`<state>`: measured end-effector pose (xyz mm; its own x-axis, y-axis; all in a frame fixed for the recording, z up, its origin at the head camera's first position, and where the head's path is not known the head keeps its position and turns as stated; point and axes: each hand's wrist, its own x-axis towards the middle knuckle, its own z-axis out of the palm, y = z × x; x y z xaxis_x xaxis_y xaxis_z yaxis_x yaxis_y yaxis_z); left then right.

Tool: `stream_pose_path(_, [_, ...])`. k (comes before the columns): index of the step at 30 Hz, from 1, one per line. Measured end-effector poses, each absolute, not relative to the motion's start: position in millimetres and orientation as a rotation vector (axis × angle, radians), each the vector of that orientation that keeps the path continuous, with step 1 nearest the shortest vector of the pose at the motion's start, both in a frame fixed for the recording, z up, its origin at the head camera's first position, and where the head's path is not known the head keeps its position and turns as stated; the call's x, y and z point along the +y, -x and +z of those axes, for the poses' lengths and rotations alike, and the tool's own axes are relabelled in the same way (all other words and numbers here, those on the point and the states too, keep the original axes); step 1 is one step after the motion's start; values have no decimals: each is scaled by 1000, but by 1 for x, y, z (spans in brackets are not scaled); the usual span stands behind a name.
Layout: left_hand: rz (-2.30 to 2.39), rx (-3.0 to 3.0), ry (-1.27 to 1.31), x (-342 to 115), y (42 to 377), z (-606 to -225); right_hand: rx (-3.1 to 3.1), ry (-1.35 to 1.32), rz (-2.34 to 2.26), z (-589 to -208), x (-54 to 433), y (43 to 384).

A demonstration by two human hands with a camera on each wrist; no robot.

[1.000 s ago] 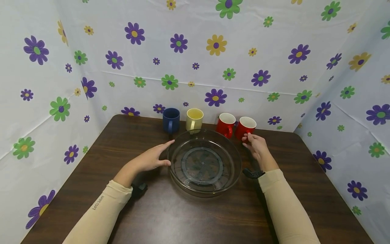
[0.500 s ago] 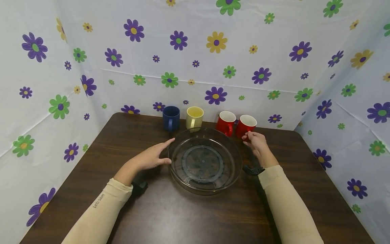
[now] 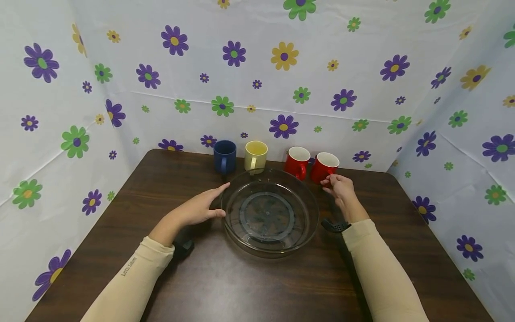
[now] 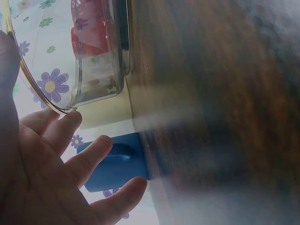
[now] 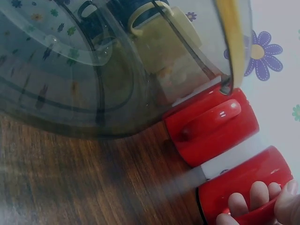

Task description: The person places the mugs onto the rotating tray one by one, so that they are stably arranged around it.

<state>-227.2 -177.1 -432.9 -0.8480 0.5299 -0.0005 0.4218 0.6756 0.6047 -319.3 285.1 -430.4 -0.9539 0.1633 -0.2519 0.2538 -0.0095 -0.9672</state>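
One red mug (image 3: 319, 168), rightmost: handle (image 5: 260, 213) pinched in right fingers (image 5: 259, 194) | glass bowl (image 3: 267, 217): rim touching spread left fingers (image 4: 91, 158)

Plain colours cover the dark-blue cylindrical mug (image 3: 231, 161), the pale-yellow cylindrical mug (image 3: 262, 160), the glossy red mug (image 3: 293, 167) and the second glossy red mug (image 3: 319, 171), both reds white inside. The round transparent bowl (image 3: 265, 248) is smoky grey-brown, its rim amber in the wrist views; the dark-brown bench (image 3: 306, 286) shows streaked wood grain. White cloth (image 3: 314, 44) carries purple, green and yellow flowers, and the left cream sleeve (image 3: 124, 288) bears dark lettering.
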Motion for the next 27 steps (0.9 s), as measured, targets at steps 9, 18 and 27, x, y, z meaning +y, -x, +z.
stream_pose_path(9, [913, 2713, -758, -178, 227, -434, 2215, -434, -2109, -430, 290, 316])
stream_pose_path(18, [921, 2712, -780, -178, 226, -434, 2214, -390, -2148, -425, 295, 310])
stream_pose_path(27, [923, 2713, -790, -177, 226, -434, 2207, -363, -2141, -416, 299, 302])
